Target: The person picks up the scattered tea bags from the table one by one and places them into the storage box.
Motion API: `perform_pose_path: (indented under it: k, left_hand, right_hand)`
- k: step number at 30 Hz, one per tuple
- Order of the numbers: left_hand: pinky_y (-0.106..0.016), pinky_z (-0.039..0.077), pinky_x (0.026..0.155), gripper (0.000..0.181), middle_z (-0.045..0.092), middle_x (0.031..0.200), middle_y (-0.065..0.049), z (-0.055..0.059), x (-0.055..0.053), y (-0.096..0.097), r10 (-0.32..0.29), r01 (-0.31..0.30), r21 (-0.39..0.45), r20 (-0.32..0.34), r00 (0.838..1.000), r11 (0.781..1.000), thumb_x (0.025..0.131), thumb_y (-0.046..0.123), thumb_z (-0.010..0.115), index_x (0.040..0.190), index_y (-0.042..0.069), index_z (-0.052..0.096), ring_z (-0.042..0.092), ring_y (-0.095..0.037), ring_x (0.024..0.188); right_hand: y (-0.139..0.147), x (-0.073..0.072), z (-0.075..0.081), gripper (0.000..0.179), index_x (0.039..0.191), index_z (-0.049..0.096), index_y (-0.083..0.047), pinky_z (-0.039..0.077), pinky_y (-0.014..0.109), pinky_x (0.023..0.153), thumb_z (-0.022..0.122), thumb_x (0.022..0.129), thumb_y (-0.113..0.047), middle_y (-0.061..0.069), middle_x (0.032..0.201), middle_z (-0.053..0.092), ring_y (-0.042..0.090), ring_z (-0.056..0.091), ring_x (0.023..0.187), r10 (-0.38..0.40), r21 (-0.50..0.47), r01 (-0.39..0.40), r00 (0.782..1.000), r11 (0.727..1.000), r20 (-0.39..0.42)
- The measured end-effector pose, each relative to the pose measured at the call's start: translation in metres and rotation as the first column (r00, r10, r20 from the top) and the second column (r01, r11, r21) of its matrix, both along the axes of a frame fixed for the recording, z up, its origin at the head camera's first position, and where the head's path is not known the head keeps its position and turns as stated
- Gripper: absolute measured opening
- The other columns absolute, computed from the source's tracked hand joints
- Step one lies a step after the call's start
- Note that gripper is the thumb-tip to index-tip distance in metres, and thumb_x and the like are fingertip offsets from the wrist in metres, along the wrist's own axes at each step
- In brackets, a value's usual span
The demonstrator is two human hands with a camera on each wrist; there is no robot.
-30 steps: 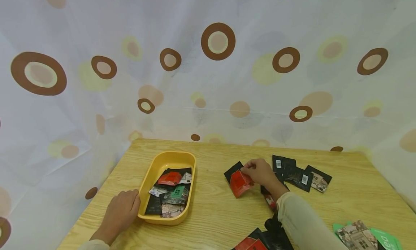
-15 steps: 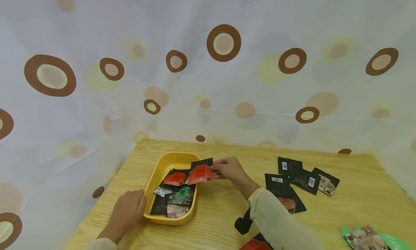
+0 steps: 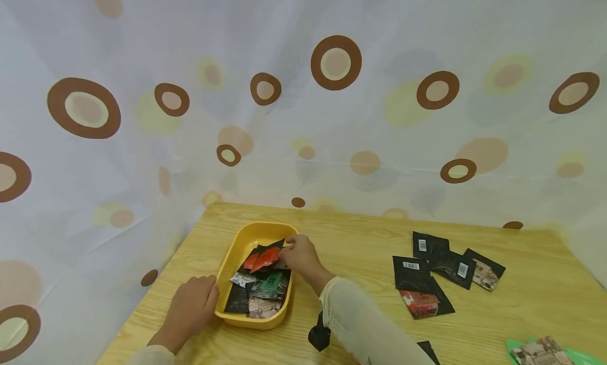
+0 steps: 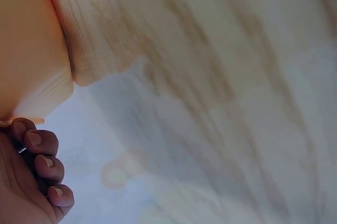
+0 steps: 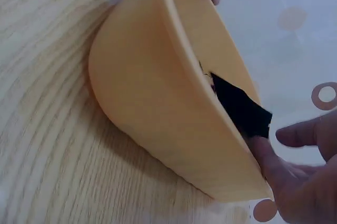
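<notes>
A yellow plastic tub (image 3: 256,322) stands on the table, holding several flat sachets in black, red, green and floral print. My left hand (image 3: 192,305) grips its left rim; in the left wrist view the fingers (image 4: 46,166) of that hand are curled beside the wall. Over the right rim reaches my right hand (image 3: 302,257), fingertips inside the tub at a red and black sachet (image 3: 265,258) on top of the pile. In the right wrist view the thumb (image 5: 297,132) stands apart from the black corner of the sachet (image 5: 239,108), while a finger touches it.
Several black sachets (image 3: 412,273) lie scattered to the right of the tub. A floral sachet (image 3: 540,352) overlaps something green at the front right. A small black object (image 3: 319,336) lies by the right sleeve. A spotted curtain (image 3: 379,117) hangs behind the table.
The right hand has carried the red and black sachet left from the table into the tub, and its thumb now stands off it. The left hand stays at the rim. The view has shifted slightly.
</notes>
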State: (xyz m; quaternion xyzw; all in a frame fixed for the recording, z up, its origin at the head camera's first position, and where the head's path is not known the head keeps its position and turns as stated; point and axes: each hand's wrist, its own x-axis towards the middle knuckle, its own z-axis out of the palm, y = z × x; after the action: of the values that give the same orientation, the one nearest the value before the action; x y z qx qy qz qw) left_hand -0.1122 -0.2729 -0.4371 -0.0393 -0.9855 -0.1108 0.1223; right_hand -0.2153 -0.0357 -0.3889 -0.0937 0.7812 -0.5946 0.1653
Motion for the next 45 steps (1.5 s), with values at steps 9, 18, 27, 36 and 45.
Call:
perform_pose_path:
  k: [9, 18, 27, 36, 45]
  left_hand:
    - [-0.028, 0.029, 0.058, 0.034, 0.033, 0.059, 0.003, 0.000, -0.001, 0.005, 0.004, -0.004, -0.009, 0.022, 1.000, 1.000, 0.101, 0.014, 0.045, 0.067, 0.017, 0.040, 0.034, -0.013, 0.057]
    - [-0.030, 0.033, 0.059, 0.033, 0.034, 0.059, 0.003, 0.002, 0.000, 0.003, -0.010, 0.010, -0.015, -0.012, 1.000, 1.000, 0.100, 0.013, 0.046, 0.067, 0.017, 0.041, 0.037, -0.014, 0.058]
    - [-0.029, 0.031, 0.059, 0.033, 0.033, 0.059, 0.003, 0.006, 0.000, -0.001, -0.008, 0.007, -0.014, -0.007, 1.000, 1.000, 0.100, 0.013, 0.045, 0.068, 0.016, 0.040, 0.034, -0.014, 0.057]
    - [-0.032, 0.032, 0.060, 0.032, 0.035, 0.060, 0.002, 0.005, 0.006, -0.007, 0.008, -0.008, -0.019, 0.034, 0.999, 1.000, 0.102, 0.015, 0.043, 0.069, 0.016, 0.042, 0.036, -0.015, 0.060]
    - [-0.029, 0.029, 0.059, 0.034, 0.033, 0.058, 0.002, 0.003, 0.007, -0.006, 0.013, -0.013, 0.002, 0.020, 1.000, 1.000, 0.101, 0.012, 0.043, 0.067, 0.016, 0.040, 0.033, -0.014, 0.056]
  right_hand:
    - [0.015, 0.012, 0.000, 0.052, 0.150, 0.031, 0.011, 0.046, 0.048, 0.108, 0.043, 0.099, 0.004, 0.035, 0.149, 0.041, 0.044, 0.047, 0.138, 0.254, -0.049, -0.257, 0.965, 0.965, -0.066]
    - [0.085, 0.017, 0.017, 0.030, 0.127, 0.062, 0.003, 0.056, 0.035, 0.087, 0.055, 0.099, -0.007, 0.021, 0.121, 0.067, 0.030, 0.066, 0.107, 0.356, 0.264, -0.282, 0.885, 0.922, -0.299]
    - [0.177, 0.032, 0.018, 0.028, 0.122, 0.065, 0.002, 0.057, 0.030, 0.080, 0.057, 0.095, -0.001, 0.018, 0.114, 0.070, 0.030, 0.069, 0.100, 0.577, 0.541, -0.372, 0.768, 0.754, -0.276]
    - [0.257, 0.029, -0.010, 0.031, 0.103, 0.068, 0.001, 0.049, 0.037, 0.062, 0.075, 0.086, -0.025, 0.009, 0.088, 0.067, 0.017, 0.058, 0.071, 0.214, 0.768, 0.072, 0.940, 0.637, -0.266]
    - [0.281, 0.028, -0.028, 0.110, 0.134, 0.046, 0.016, 0.054, 0.051, 0.073, 0.073, 0.073, -0.071, 0.033, 0.125, 0.060, 0.045, 0.064, 0.102, 0.047, 0.819, 0.105, 0.986, 0.564, -0.158]
